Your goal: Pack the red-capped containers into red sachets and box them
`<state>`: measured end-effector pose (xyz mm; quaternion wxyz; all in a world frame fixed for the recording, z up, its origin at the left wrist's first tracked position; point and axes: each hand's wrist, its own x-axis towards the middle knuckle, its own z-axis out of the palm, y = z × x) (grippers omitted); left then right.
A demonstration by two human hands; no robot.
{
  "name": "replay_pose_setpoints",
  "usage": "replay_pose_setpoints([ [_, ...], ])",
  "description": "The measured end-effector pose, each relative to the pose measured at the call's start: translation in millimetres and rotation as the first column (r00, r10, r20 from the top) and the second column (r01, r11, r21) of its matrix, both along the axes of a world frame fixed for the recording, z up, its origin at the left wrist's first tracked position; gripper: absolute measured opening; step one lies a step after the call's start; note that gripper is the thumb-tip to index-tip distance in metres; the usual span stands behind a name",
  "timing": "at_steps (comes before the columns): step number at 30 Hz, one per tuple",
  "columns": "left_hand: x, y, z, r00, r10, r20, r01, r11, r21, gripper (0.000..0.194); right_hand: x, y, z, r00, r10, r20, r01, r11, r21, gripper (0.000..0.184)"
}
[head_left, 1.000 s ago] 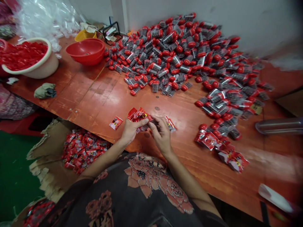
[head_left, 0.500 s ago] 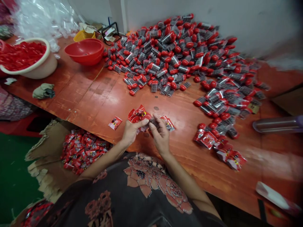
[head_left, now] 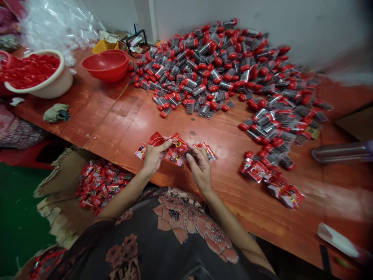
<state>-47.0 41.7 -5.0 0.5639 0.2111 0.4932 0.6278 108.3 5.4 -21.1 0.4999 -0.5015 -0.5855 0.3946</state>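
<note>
Red foil sachets [head_left: 175,152] lie in a crumpled strip just above the reddish wooden surface [head_left: 116,116], held between the left hand [head_left: 153,158] and the right hand [head_left: 199,169], each grip clamped on the packets. Beyond them, a heap of red-capped clear tubes [head_left: 204,70] spreads toward the wall, more sachets [head_left: 271,182] lie to the right, and a torn cardboard carton [head_left: 58,190] filled with sachets sits below the edge.

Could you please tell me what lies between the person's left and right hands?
In the head view, red printed packets lie between the left hand and the right hand, bunched together and touching both.
</note>
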Motion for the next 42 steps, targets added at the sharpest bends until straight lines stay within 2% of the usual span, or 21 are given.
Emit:
replay_pose_setpoints([
  [4, 7, -7, -2.2, 0.997, 0.014, 0.077, -0.011, 0.999, -0.033, 0.029, -3, -4, -4.3, 0.998, -0.004, -0.062, 0.003, 1.000, -0.024, 0.034],
  [8, 19, -23, -9.7, 0.977, -0.086, 0.194, 0.107, 0.989, -0.100, 0.038, -7, -5, -7.5, 0.997, -0.057, -0.045, 0.055, 0.998, -0.044, 0.034],
  [11, 24, -32, -11.4, 0.961, -0.184, 0.206, 0.212, 0.970, -0.121, 0.040, -8, -5, -8.8, 0.998, -0.070, 0.000, 0.069, 0.997, -0.041, 0.034],
  [14, 25, -33, -12.6, 0.951, -0.235, 0.201, 0.267, 0.952, -0.151, 0.036, -10, -5, -11.4, 0.998, -0.060, 0.027, 0.061, 0.998, -0.034, 0.034],
  [20, 28, -26, -29.5, 0.922, -0.069, 0.381, 0.197, 0.931, -0.308, 0.017, -9, -3, -16.9, 0.990, -0.134, 0.047, 0.135, 0.991, -0.025, 0.038],
  [23, 26, -25, -33.8, 0.901, -0.007, 0.433, 0.164, 0.931, -0.326, 0.020, -5, -3, -14.2, 0.985, -0.158, 0.070, 0.158, 0.987, 0.004, 0.037],
  [25, 24, -24, -31.1, 0.911, 0.001, 0.413, 0.128, 0.950, -0.285, 0.030, -4, -4, -11.3, 0.990, -0.123, 0.069, 0.123, 0.992, 0.009, 0.036],
  [28, 23, -21, -21.6, 0.947, -0.060, 0.315, 0.128, 0.972, -0.198, 0.037, -5, -8, -10.0, 0.997, -0.046, 0.061, 0.046, 0.999, 0.002, 0.035],
  [32, 31, -21, -11.5, 0.975, -0.143, 0.171, 0.167, 0.976, -0.138, 0.032, -9, -11, -16.0, 0.996, -0.088, 0.012, 0.088, 0.996, -0.024, 0.042],
  [36, 34, -23, -11.8, 0.972, -0.178, 0.153, 0.199, 0.970, -0.137, 0.028, -10, -11, -18.3, 0.995, -0.084, -0.050, 0.079, 0.992, -0.096, 0.046],
  [39, 31, -22, -14.3, 0.977, -0.145, 0.154, 0.166, 0.977, -0.132, 0.030, -9, -11, -15.0, 0.999, -0.035, -0.019, 0.034, 0.997, -0.072, 0.038],
  [42, 27, -20, -13.9, 0.980, -0.131, 0.150, 0.148, 0.983, -0.104, 0.028, -10, -11, -14.0, 0.999, -0.044, -0.031, 0.042, 0.997, -0.062, 0.033],
])
